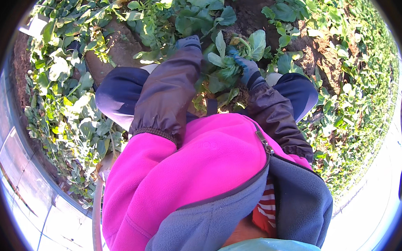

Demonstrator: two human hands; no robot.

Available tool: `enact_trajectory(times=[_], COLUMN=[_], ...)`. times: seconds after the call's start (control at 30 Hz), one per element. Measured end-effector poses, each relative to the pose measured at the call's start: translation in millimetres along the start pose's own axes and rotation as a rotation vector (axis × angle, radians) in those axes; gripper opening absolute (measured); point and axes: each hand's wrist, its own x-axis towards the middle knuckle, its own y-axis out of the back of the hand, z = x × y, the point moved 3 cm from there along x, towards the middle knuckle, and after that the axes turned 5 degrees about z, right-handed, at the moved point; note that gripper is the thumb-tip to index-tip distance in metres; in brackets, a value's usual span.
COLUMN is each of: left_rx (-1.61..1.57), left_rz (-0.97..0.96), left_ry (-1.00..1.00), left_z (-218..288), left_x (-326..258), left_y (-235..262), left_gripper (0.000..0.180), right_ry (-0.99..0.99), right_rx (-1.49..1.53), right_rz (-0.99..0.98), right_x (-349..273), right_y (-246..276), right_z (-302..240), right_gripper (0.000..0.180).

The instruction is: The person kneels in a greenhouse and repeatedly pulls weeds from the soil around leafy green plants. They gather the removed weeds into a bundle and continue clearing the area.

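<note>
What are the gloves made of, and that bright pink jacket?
The left hand's glove and the right hand's glove look like grey-blue knitted cloth, perhaps with a rubbery coat; too blurred to be sure. They reach into a leafy green plant growing in brown soil. The pink jacket looks like soft fleece: matt and fuzzy, with a grey zip edge.

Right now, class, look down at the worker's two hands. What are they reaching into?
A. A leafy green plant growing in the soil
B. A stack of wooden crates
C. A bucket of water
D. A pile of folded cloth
A: both gloved hands, the left hand and the right hand, are at the leafy green plant rooted in brown soil between the person's knees.
</note>
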Motion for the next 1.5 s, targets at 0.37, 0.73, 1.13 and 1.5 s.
enact_trajectory(times=[0.37, 0.73, 1.13, 1.5], left_rx=[0.256, 0.362, -1.269, -2.376], left_rz=[-0.013, -0.147, 0.643, 0.68], left_ry=[-0.213, -0.574, -0.647, -0.975], left_z=[-38.2, 1.2, 36.5, 60.8], left_x=[-14.7, -91.4, -135.9, -149.1], left_y=[-22.0, 73.1, 180.2, 256.5], left_gripper=[0.034, 0.039, 0.037, 0.037], right_ry=[0.161, -0.292, 0.14, 0.244], right_rx=[-0.304, 0.839, 0.352, -0.303], right_rz=[-0.032, 0.193, 0.06, 0.049], right_x=[6.1, 33.7, 57.2, 113.6], right_y=[7.3, 16.6, 43.8, 113.6], right_z=[-39.0, -61.4, -202.8, -268.9], right_gripper=[0.046, 0.036, 0.041, 0.019])
